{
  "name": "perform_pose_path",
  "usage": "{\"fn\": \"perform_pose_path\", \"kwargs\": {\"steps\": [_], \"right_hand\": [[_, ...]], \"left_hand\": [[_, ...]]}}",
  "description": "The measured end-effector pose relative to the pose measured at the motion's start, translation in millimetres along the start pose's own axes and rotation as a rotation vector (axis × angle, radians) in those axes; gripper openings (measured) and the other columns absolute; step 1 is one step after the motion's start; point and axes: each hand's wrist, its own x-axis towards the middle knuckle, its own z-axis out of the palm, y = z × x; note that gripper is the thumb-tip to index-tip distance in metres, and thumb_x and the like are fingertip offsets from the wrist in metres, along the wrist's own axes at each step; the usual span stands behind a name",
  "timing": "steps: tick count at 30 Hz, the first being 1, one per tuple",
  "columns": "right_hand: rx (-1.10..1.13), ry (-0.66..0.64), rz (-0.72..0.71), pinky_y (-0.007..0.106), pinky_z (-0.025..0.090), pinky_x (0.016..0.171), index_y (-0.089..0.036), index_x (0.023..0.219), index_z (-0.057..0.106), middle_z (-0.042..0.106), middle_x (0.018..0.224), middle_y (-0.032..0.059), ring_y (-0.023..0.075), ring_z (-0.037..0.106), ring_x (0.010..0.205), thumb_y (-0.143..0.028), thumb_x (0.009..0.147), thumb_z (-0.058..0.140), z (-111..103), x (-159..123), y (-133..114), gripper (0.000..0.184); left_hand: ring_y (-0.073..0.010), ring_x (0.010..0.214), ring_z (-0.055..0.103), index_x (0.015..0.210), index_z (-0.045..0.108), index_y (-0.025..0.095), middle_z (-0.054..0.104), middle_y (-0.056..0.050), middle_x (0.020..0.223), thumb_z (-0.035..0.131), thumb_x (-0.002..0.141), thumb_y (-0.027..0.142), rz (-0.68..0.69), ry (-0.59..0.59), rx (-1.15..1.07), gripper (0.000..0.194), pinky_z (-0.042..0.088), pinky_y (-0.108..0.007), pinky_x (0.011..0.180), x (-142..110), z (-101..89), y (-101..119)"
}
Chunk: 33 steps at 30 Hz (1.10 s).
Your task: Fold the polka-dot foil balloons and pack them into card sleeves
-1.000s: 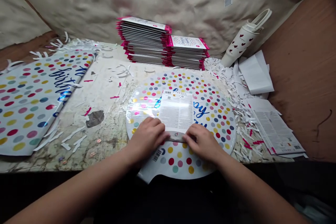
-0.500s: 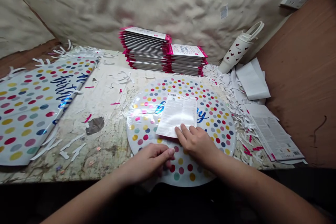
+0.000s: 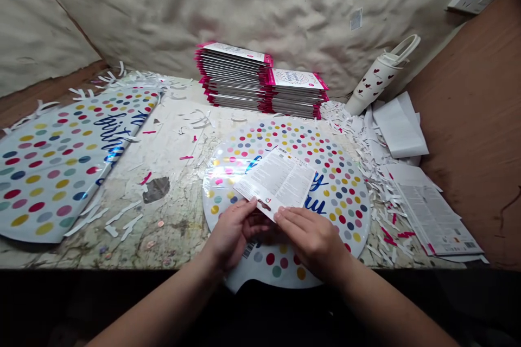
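Note:
Between my two hands is a white printed cardboard packet (image 3: 280, 176), tilted, with small text and a hang hole at its near edge. My left hand (image 3: 236, 230) pinches its near left corner, thumb on top. My right hand (image 3: 311, 236) grips the near right corner, fingers over the top face. Beneath lies a flat round foil balloon (image 3: 345, 190) with multicoloured dots and blue lettering, partly covered by the packet and my hands. Its tail end sticks out past the table's front edge below my left hand.
More dotted foil balloons (image 3: 57, 168) lie at the left. Two stacks of pink-edged packets (image 3: 238, 78) stand at the back. A white tumbler with hearts (image 3: 372, 84) leans at the back right, near paper scraps (image 3: 345, 119) and flat printed packets (image 3: 435, 211).
My left hand has come up to the packet and taken hold of its corner. The packet has turned and its near edge is raised. My right hand has shifted to its near right corner.

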Motion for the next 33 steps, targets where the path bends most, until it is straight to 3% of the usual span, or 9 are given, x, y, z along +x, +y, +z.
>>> {"fn": "perform_pose_path", "kwargs": {"steps": [4,9,15,18,20,22,26,29,33], "right_hand": [[0.164,0.024,0.167,0.033,0.052,0.080,-0.016,0.114,0.054,0.066,0.100,0.0096,0.0196,0.062,0.091,-0.026,0.084,0.056,5.2,8.3,2.3,0.032],[0.095,0.118,0.213,0.033,0.049,0.076,-0.015,0.091,0.059,0.062,0.085,0.0089,0.0193,0.058,0.085,-0.009,0.085,0.042,13.8,16.0,1.6,0.019],[-0.083,-0.391,0.257,0.028,0.047,0.050,-0.020,0.077,0.063,0.064,0.069,0.0026,0.0177,0.059,0.058,-0.042,0.072,0.067,-42.7,-4.5,11.2,0.023],[-0.374,-0.192,0.273,0.034,0.051,0.059,-0.015,0.116,0.055,0.061,0.110,0.0155,0.0263,0.063,0.081,-0.034,0.072,0.068,-51.7,-11.3,19.3,0.050],[-0.334,-0.055,0.190,0.034,0.052,0.068,-0.015,0.119,0.054,0.060,0.113,0.0157,0.0253,0.062,0.088,-0.021,0.080,0.057,-48.0,-4.0,31.4,0.039],[-0.121,0.109,0.247,0.032,0.051,0.069,-0.016,0.099,0.063,0.067,0.091,0.0113,0.0215,0.064,0.080,-0.019,0.083,0.053,-44.4,16.2,52.8,0.019],[0.681,0.552,0.939,0.025,0.050,0.057,-0.016,0.071,0.055,0.058,0.057,0.0002,0.0134,0.059,0.055,-0.028,0.082,0.058,-45.0,91.5,117.5,0.017],[0.889,0.568,1.108,0.024,0.051,0.061,-0.014,0.085,0.054,0.059,0.067,0.0000,0.0107,0.060,0.062,-0.022,0.090,0.047,-39.2,158.0,165.4,0.012],[0.964,0.437,1.182,0.035,0.051,0.073,-0.014,0.109,0.054,0.058,0.104,0.0065,0.0160,0.060,0.086,-0.030,0.089,0.051,-17.4,220.9,203.4,0.026]], "left_hand": [[-0.0159,0.063,0.062,0.065,0.060,0.014,0.064,-0.002,0.065,0.063,0.075,0.043,0.158,-0.007,0.380,0.030,0.052,-0.027,0.063,-3.4,-2.3,0.8],[-0.0158,0.063,0.062,0.069,0.060,0.013,0.064,-0.003,0.065,0.060,0.076,0.043,0.186,0.005,0.425,0.031,0.051,-0.026,0.061,-3.0,-0.3,3.6],[-0.0143,0.061,0.062,0.103,0.054,0.018,0.066,-0.001,0.084,0.070,0.069,0.030,0.227,0.087,0.272,0.039,0.051,-0.027,0.057,3.2,3.3,21.3],[-0.0138,0.062,0.062,0.109,0.050,0.019,0.065,-0.004,0.092,0.067,0.071,0.023,0.170,-0.024,0.225,0.042,0.051,-0.026,0.056,0.8,17.8,33.5],[-0.0158,0.071,0.064,0.109,0.049,0.020,0.064,-0.006,0.099,0.060,0.078,0.030,0.204,-0.141,0.214,0.034,0.052,-0.028,0.061,-2.8,25.8,40.8],[-0.0183,0.083,0.063,0.109,0.049,0.022,0.061,-0.007,0.108,0.048,0.086,0.039,0.314,-0.263,0.323,0.028,0.053,-0.031,0.070,-6.5,27.2,44.9],[-0.0215,0.103,0.058,0.108,0.056,0.024,0.061,-0.006,0.115,0.050,0.086,0.033,0.669,-0.541,1.088,0.024,0.047,-0.034,0.088,-6.6,10.7,29.6],[-0.0261,0.109,0.055,0.105,0.060,0.025,0.060,-0.005,0.120,0.054,0.085,0.028,1.038,-0.771,1.587,0.021,0.044,-0.037,0.092,3.4,-7.6,-3.4],[-0.0201,0.106,0.056,0.116,0.054,0.023,0.063,-0.004,0.116,0.046,0.090,0.028,1.327,-0.703,1.811,0.027,0.041,-0.033,0.094,19.7,-26.4,-44.0]]}}
